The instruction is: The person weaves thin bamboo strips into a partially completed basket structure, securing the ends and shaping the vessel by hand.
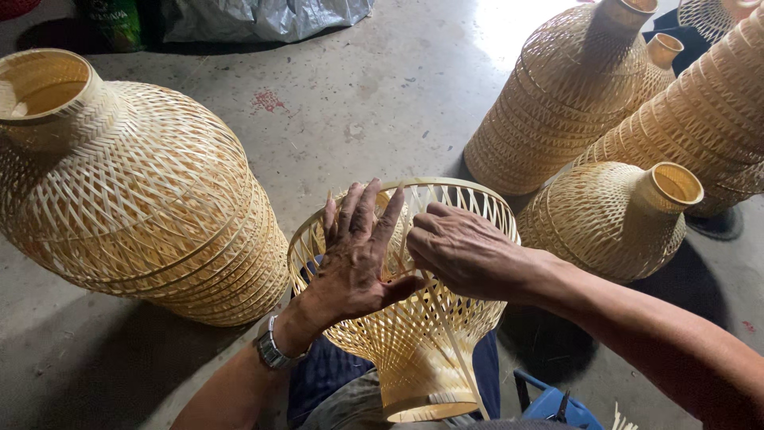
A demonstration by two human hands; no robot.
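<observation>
Head-worn view, steeply downward, close over lap

bare concrete floor [374,103] was open straight ahead, big woven stack [143,199] crowded the left, more woven shades [613,215] boxed in the right

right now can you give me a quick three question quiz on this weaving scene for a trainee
1. True or false: the left hand lies flat with fingers spread on the unfinished bamboo lampshade.
2. Multiple choice: what is on the left wrist? A) a metal wristwatch B) a cloth band C) nothing
3. Short answer: what lies to the person's left on the concrete floor?

Key
1. True; the right hand has its fingers curled at the weave beside it.
2. A
3. A stack of finished woven lampshades, lying on its side; more finished lampshades are on the right.
</observation>
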